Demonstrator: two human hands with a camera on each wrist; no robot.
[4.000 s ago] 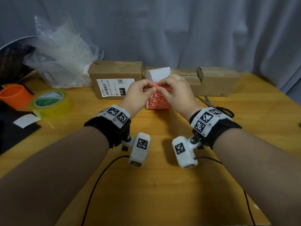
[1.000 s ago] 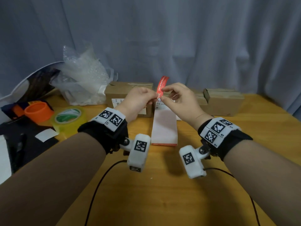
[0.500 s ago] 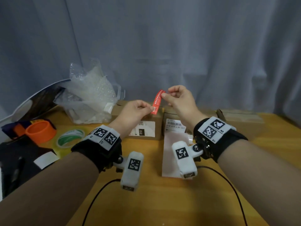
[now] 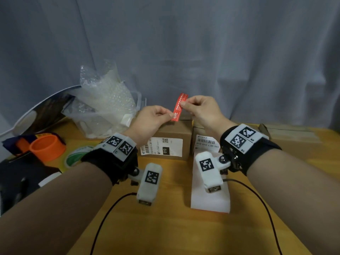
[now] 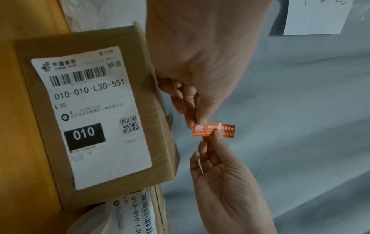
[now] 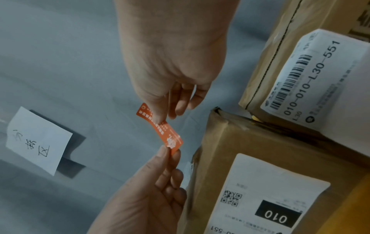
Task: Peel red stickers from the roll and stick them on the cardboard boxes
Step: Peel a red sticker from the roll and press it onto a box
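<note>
A small red sticker [image 4: 179,107] hangs in the air above the left cardboard box [image 4: 171,131], free of its backing. My left hand [image 4: 170,114] pinches its lower end and my right hand [image 4: 183,103] pinches its upper part. In the left wrist view the sticker [image 5: 224,129] lies level between both hands, beside the labelled box [image 5: 100,110]. The right wrist view shows the sticker [image 6: 170,136] slightly curved, next to the same box [image 6: 260,142]. The white sticker strip [image 4: 209,199] lies flat on the table under my right wrist.
A second labelled box [image 4: 204,142] and a third box [image 4: 290,135] stand to the right along the grey curtain. A bubble-wrap bag [image 4: 104,107], an orange roll [image 4: 47,148] and a yellow tape roll [image 4: 77,155] sit at the left. Black cables cross the wooden table [image 4: 165,227].
The sticker has come off the strip, which dropped flat onto the table. Both hands have lifted the sticker up over the left box; in the last half second they have hardly shifted.
</note>
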